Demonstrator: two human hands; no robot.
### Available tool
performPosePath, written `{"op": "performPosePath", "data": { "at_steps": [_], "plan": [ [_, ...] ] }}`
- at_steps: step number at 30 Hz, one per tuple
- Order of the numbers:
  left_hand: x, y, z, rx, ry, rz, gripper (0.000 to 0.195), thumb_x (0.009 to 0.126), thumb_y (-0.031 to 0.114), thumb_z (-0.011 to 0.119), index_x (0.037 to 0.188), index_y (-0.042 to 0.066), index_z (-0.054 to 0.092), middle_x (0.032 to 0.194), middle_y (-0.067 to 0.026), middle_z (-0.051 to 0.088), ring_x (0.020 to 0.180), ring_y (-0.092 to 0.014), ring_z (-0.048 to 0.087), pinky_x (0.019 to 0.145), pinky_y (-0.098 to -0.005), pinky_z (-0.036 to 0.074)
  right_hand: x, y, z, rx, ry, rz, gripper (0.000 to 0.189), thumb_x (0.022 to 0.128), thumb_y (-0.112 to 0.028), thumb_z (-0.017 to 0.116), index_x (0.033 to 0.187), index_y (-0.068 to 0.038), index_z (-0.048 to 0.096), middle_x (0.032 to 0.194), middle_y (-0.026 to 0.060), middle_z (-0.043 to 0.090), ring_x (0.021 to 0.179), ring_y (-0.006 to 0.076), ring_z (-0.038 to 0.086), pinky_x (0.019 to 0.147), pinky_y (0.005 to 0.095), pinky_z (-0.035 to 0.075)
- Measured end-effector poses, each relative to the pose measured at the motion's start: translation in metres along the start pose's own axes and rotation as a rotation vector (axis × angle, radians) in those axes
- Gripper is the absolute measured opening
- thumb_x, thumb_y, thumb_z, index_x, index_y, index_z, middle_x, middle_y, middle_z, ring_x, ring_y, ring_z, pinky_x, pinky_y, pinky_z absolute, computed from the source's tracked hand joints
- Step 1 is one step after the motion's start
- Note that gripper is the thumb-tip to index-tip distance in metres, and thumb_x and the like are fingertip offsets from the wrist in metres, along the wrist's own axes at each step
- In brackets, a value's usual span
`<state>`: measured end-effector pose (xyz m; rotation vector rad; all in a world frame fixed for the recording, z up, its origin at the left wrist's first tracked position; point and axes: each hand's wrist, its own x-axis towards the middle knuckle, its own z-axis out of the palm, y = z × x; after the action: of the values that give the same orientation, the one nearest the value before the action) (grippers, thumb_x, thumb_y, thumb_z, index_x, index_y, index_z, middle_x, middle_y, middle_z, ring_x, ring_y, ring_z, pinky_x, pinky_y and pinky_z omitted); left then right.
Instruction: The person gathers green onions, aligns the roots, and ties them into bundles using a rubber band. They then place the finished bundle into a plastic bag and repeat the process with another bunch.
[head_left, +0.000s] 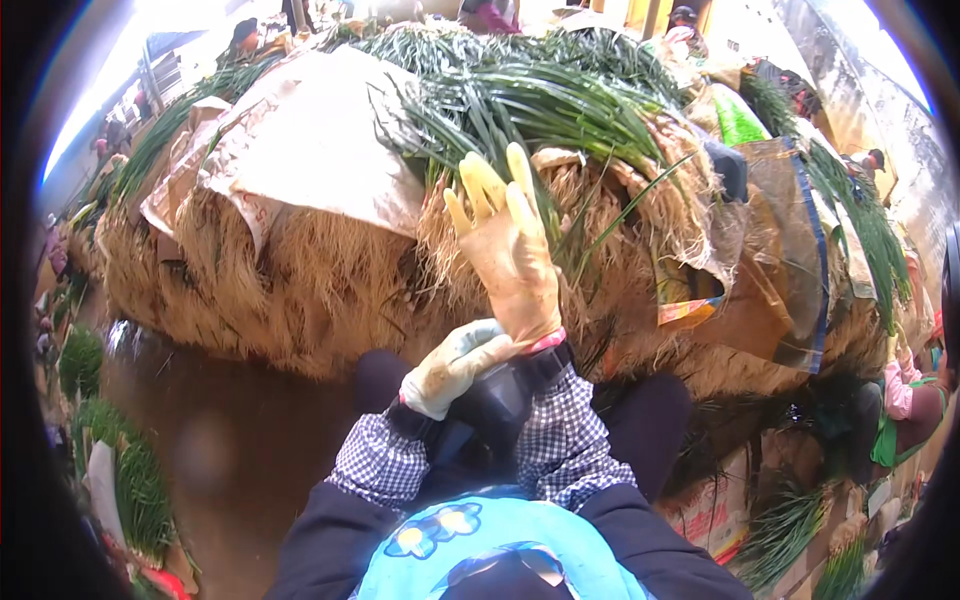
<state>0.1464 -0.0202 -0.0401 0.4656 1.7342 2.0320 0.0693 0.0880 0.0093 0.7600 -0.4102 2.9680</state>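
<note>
My right hand (506, 244) is raised with its fingers spread, in a yellowish rubber glove that is soiled at the palm. My left hand (454, 367), in a whitish glove, pinches the cuff (541, 342) of the right glove at the wrist. Dark bands circle both wrists above checked sleeves (566, 439). Just beyond my right fingers lies a bundle of leek-like green plants (562, 105), its pale roots (679, 169) turned to the right. Under it is a large heap with a thick fringe of stringy roots (322, 277) facing me.
A whitish woven sheet (322, 127) covers the heap's left part; a translucent plastic sheet (780, 247) hangs at right. A co-worker (907, 405) sits at far right, hands on plants. More bundles (135, 487) lie left on the brown floor (225, 450), others (787, 532) lower right.
</note>
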Motion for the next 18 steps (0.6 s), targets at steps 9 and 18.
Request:
{"op": "performPosePath", "data": {
  "at_steps": [9,18],
  "plan": [
    [0.020,-0.020,-0.013,0.404,0.515,0.552,0.018,0.083,0.011,0.067,0.096,0.002,0.059,0.089,-0.0015,0.059,0.082,-0.008,0.055,0.070,-0.0231,0.047,0.007,0.015,-0.049,-1.476,-0.372,-0.201,0.043,0.090,-0.015,0.053,0.130,-0.002,0.045,0.129,0.0140,0.049,0.118,0.0180,0.048,0.098,0.0253,0.036],
    [0.009,0.009,0.000,1.140,0.504,0.660,0.026,0.072,0.018,0.071,0.096,0.008,0.067,0.086,-0.0113,0.062,0.084,-0.029,0.057,0.079,-0.0370,0.045,-0.008,0.046,-0.068,-2.069,-0.155,-0.382,0.052,0.082,-0.022,0.064,0.126,-0.001,0.047,0.122,0.0209,0.052,0.112,0.0316,0.052,0.095,0.0339,0.042]
  ]
}}
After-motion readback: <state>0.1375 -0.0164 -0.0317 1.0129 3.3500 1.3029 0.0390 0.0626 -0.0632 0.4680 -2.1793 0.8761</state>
